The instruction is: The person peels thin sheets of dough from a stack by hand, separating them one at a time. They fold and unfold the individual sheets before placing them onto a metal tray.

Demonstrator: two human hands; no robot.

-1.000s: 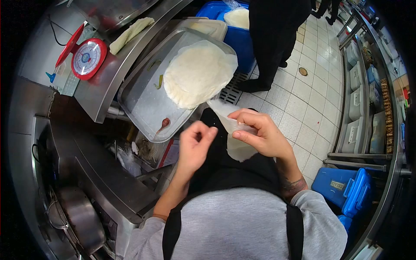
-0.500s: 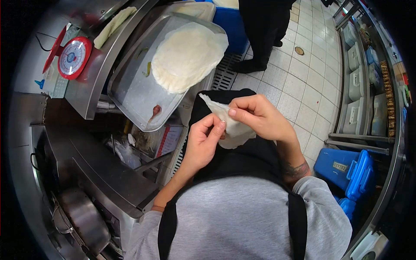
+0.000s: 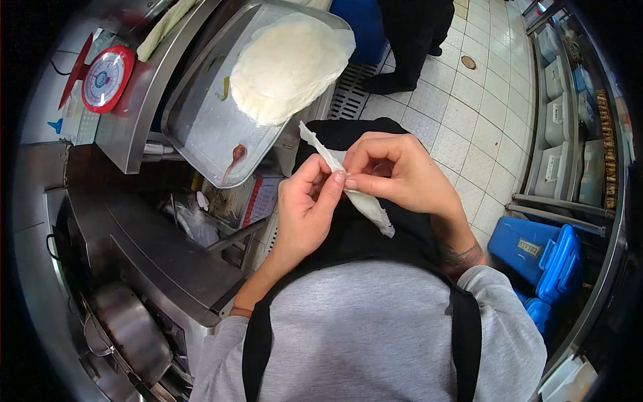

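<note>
Fingers of the left hand (image 3: 305,213) and the right hand (image 3: 410,177) nearly meet, thumb and forefinger of each closed on the thin white sheet (image 3: 368,206). Grip: both pinches at about mid-length, tips side by side. Sheet is gathered into a narrow, slanting strip above the black apron (image 3: 408,234); upper end sticks out past the left fingers, lower end hangs free with a ragged edge (underside hidden, fold count not readable).

Handling, judged: very light, limp, soft, easily torn; probably more clingy than slippery. Best hold is a light pinch on the doubled layers, not on the frayed tip.

Beyond the left hand: metal tray (image 3: 199,127) bearing a stack of round white sheets (image 3: 288,70), edges uneven, top sheet overhanging the rim. Also in the tray, a green scrap (image 3: 226,88) and a reddish-brown scrap (image 3: 235,159). Farther left, red-rimmed scale (image 3: 106,79) by the steel bench (image 3: 124,134), with a pale folded piece (image 3: 163,32) on it.

Obstructions: none between fingers and sheet. Tray's near corner lies close ahead of the left hand; another person's dark-clad legs (image 3: 412,47) stand beyond the tray, near a blue tub (image 3: 360,32). Blue lidded box (image 3: 522,246) sits off to the right, well apart.
</note>
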